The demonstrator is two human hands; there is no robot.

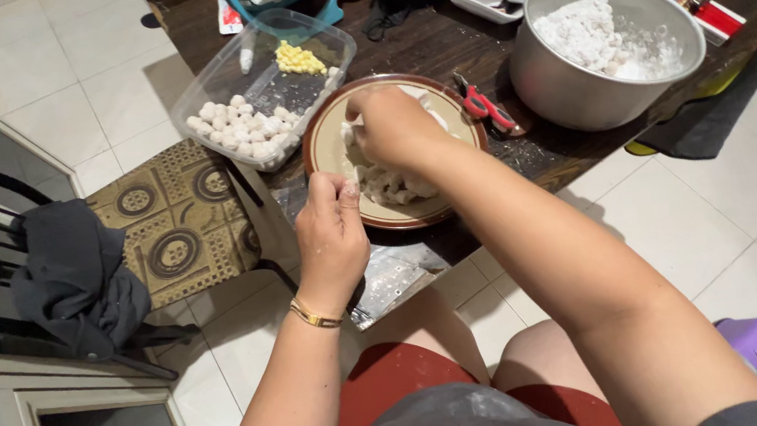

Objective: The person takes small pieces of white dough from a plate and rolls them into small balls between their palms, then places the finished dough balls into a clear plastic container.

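A round brown-rimmed plate [319, 141] on the dark wooden table [433, 42] holds a lump of white dough [384, 185]. My right hand [393, 124] is over the plate, fingers pinched on a piece of the dough. My left hand [332, 236] hovers at the plate's near-left edge, fingers curled together with a small bit of dough between the fingertips. A clear plastic container [215, 75] to the left of the plate holds several small white dough balls [242, 128] and a heap of yellow bits [298, 57].
A metal pot [572, 91] with white flour stands at the right. Red-handled scissors [483, 105] lie between plate and pot. A patterned chair cushion [177, 220] and dark cloth [71, 282] are at left. A plastic bag [389, 277] hangs off the table's edge.
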